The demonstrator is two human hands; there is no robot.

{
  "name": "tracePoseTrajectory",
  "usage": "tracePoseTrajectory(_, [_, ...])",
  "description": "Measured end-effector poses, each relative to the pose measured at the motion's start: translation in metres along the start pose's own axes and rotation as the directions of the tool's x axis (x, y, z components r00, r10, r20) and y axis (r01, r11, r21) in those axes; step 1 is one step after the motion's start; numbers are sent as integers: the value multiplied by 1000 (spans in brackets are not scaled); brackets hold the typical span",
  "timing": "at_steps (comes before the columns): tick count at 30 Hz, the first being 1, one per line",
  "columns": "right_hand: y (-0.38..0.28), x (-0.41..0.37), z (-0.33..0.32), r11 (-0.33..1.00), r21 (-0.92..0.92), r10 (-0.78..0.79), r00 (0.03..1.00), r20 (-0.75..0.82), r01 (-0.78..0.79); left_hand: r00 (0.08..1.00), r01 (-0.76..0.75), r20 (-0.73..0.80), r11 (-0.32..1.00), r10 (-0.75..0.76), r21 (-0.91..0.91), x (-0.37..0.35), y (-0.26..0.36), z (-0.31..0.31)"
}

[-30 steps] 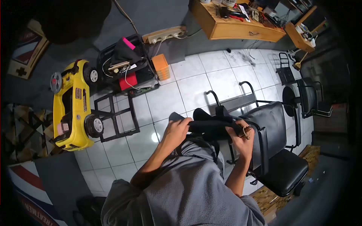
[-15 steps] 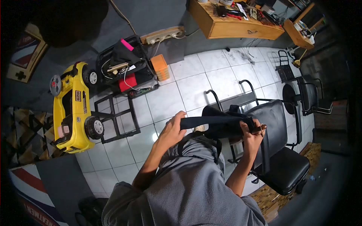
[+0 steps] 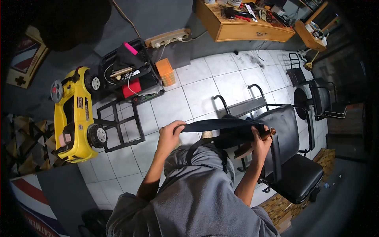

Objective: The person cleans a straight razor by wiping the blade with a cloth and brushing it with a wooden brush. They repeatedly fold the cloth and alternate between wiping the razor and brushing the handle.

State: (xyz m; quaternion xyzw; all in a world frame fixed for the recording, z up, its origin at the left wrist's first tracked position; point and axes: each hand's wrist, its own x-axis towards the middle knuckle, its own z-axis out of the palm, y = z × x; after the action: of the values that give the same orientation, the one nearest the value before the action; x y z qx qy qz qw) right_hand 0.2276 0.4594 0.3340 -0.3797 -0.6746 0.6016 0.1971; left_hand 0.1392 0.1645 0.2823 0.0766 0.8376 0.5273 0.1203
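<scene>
Just above my grey-clad lap, a long dark fabric band stretches between both hands. My left hand pinches its nine o'clock end; my right hand clenches the three o'clock end beside a black padded chair. I judge it light, soft and floppy, best held by its ends.

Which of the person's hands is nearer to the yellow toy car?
Left. The left hand, gripping one end of the dark strap, sits toward the yellow toy car; the right hand grips the other end beside the black chair, farther off.
</scene>
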Motion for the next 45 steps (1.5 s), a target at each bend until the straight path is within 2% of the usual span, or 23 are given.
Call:
tracePoseTrajectory(1, [7, 4, -1, 1000, 5, -1, 1000, 1, 1, 999, -2, 35, 1000, 1, 28, 0, -3, 0])
tracePoseTrajectory(4, [7, 6, 4, 994, -37, -98, 992, 74, 101, 964, 70, 265, 924, 35, -375, 4, -9, 5])
tracePoseTrajectory(5, [6, 5, 6, 987, -59, -142, 983, 112, 150, 930, 230, 365, 851, -49, -472, 3, -7, 7])
tracePoseTrajectory(8, [8, 0, 14, 977, -103, -174, 979, 108, 186, 894, 433, 410, 585, -181, -686, 10, 8, 23])
tracePoseTrajectory(9, [9, -1, 19, 978, -43, -198, 974, 112, 203, 881, 472, 420, 451, -215, -757, 11, 25, 26])
tracePoseTrajectory(12, [8, -6, 22, 997, -7, -78, 994, 80, 79, 875, 482, 473, 264, -98, -836, 17, 43, 38])
tracePoseTrajectory(16, [0, -14, 35, 982, -36, -182, 983, 24, 183, 899, 431, 432, 306, -66, -849, 20, 64, 48])
tracePoseTrajectory(18, [-14, -21, 37, 962, -147, -223, 972, 73, 232, 913, 402, 397, 348, -91, -847, 23, 59, 54])
tracePoseTrajectory(20, [-4, -15, 38, 923, -157, -349, 936, 37, 350, 921, 387, 370, 374, -121, -843, 24, 54, 58])
tracePoseTrajectory(24, [-11, -13, 44, 915, -49, -400, 916, 8, 400, 929, 368, 323, 513, -179, -776, 22, 76, 52])
tracePoseTrajectory(26, [-10, -16, 53, 918, 8, -397, 918, 23, 397, 937, 349, 292, 507, -192, -788, 21, 82, 55])
tracePoseTrajectory(28, [-9, -21, 60, 898, -16, -438, 896, 72, 440, 937, 349, 281, 498, -209, -793, 19, 84, 60])
tracePoseTrajectory(30, [-15, -29, 67, 848, -65, -515, 846, 134, 526, 930, 365, 283, 491, -235, -791, 16, 83, 62])
tracePoseTrajectory(32, [-19, -31, 74, 732, -101, -655, 736, 169, 674, 929, 364, 270, 485, -253, -795, 13, 86, 63])
tracePoseTrajectory(38, [-9, -30, 72, 684, -129, -650, 680, 341, 718, 952, 301, 201, 580, -232, -757, 10, 82, 65])
tracePoseTrajectory(42, [-8, -29, 70, 650, -224, -633, 681, 368, 726, 950, 295, 167, 584, -263, -757, 9, 82, 67])
tracePoseTrajectory(45, [-8, -33, 70, 654, -312, -590, 723, 360, 689, 952, 273, 128, 585, -278, -763, 7, 85, 71])
